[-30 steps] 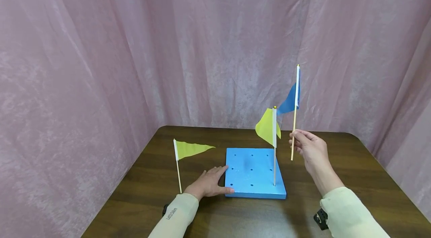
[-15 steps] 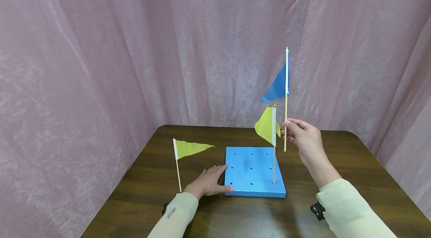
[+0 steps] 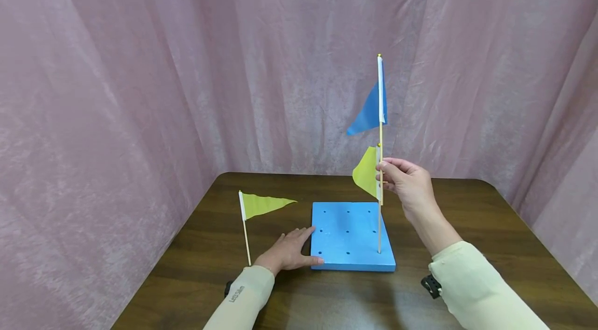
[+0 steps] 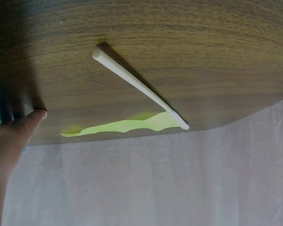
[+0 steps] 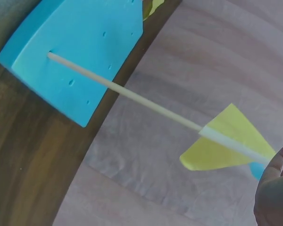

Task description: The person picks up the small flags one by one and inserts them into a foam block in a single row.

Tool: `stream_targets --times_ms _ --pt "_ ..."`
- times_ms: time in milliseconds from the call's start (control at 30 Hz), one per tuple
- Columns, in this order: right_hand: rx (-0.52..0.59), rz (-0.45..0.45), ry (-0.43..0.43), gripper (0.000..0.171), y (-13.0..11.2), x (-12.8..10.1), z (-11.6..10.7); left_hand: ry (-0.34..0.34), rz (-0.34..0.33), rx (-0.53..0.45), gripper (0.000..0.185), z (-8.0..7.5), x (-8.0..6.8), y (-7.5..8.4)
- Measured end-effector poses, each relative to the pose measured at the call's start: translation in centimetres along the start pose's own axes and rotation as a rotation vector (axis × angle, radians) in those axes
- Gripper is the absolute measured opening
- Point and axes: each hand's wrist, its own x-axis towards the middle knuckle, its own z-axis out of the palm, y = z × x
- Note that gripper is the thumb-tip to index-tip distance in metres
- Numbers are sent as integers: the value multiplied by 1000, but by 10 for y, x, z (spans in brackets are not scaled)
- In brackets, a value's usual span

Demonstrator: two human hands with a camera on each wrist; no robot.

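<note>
A blue pennant flag (image 3: 369, 112) on a wooden stick is pinched upright by my right hand (image 3: 411, 187), its lower end in the air above the board. In the head view its stick overlaps a yellow flag (image 3: 365, 174) that stands in the near right hole of the blue board (image 3: 334, 242). The right wrist view shows that stick (image 5: 127, 94) set in its hole. My left hand (image 3: 291, 251) rests at the board's left edge, thumb on the near left corner, fingers spread. A second yellow flag (image 3: 261, 206) lies on the table left of this hand.
The board has rows of small holes and sits on a brown wooden table (image 3: 205, 247) with rounded far corners. Pink curtains (image 3: 299, 60) hang behind the table and at its sides.
My right hand has moved left and upward with the blue flag, from right of the standing yellow flag to in line with it. My left hand stays on the board's edge.
</note>
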Motion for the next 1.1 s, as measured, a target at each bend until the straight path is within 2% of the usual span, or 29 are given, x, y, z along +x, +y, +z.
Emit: stream_targets --times_ms 267,533,867,1100 --pt "-64 16 -30 32 7 -3 11 -1 -3 1 100 0 -1 1" --pt "-132 43 -44 22 18 -6 20 -2 -9 9 100 2 0 1" --pt "-181 71 -72 33 33 -12 26 0 -21 3 101 3 0 2" --pt "-219 96 -88 31 50 -15 27 -3 -36 2 101 4 1 3"
